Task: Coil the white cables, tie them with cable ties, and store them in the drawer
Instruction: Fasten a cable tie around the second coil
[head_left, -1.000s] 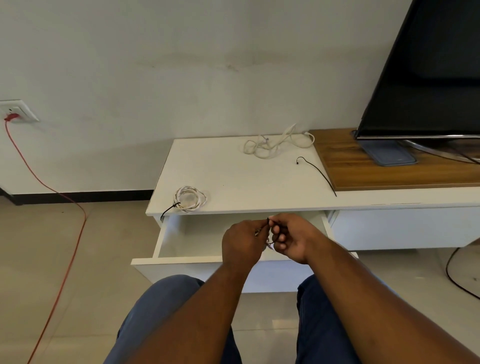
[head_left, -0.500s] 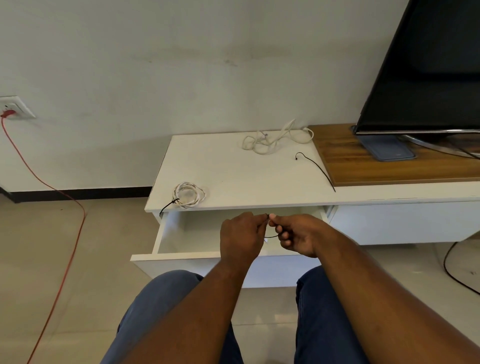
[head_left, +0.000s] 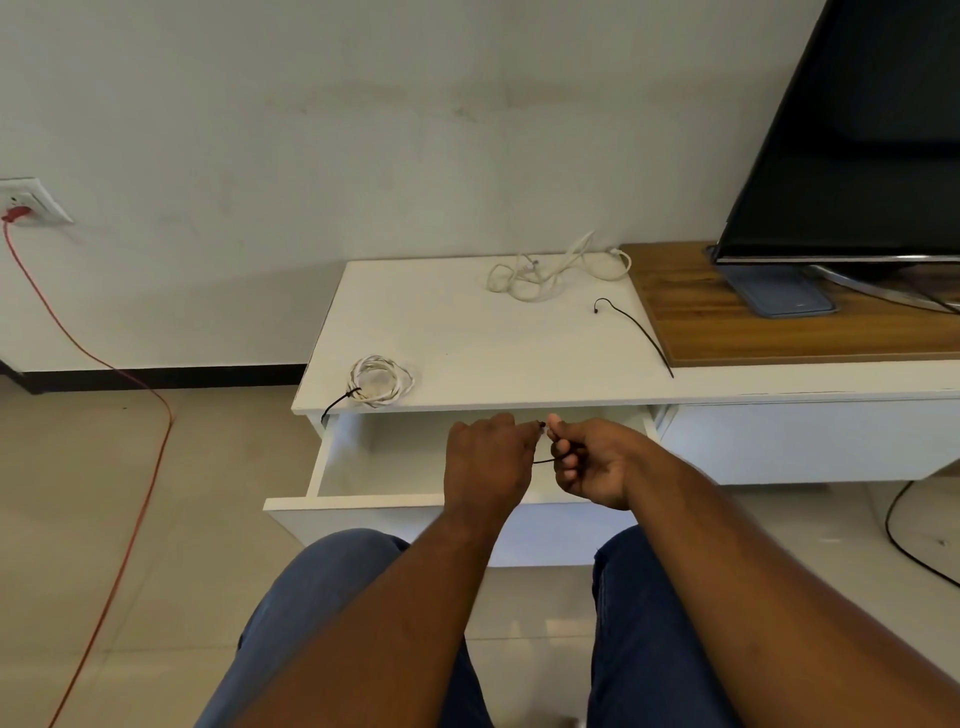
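My left hand (head_left: 488, 462) and my right hand (head_left: 592, 460) meet over the open white drawer (head_left: 363, 506). Both pinch a thin black cable tie (head_left: 543, 460) between them; a bit of white cable shows at my right thumb, the rest is hidden in my hands. A coiled white cable (head_left: 379, 382) bound with a black tie lies at the front left of the white cabinet top (head_left: 467, 343). A loose tangled white cable (head_left: 550, 267) lies at the back. Another black cable tie (head_left: 634, 332) lies near the wooden board.
A television (head_left: 857, 156) stands on a wooden board (head_left: 753, 332) at the right, with a blue-grey pad (head_left: 779, 291) under it. A red cord (head_left: 104, 415) runs from a wall socket (head_left: 31, 200) across the floor at the left. A black cord (head_left: 904, 540) lies at the right.
My hands have stayed together over the drawer, working the black tie; a short loop of it now shows between them. The view has shifted slightly.
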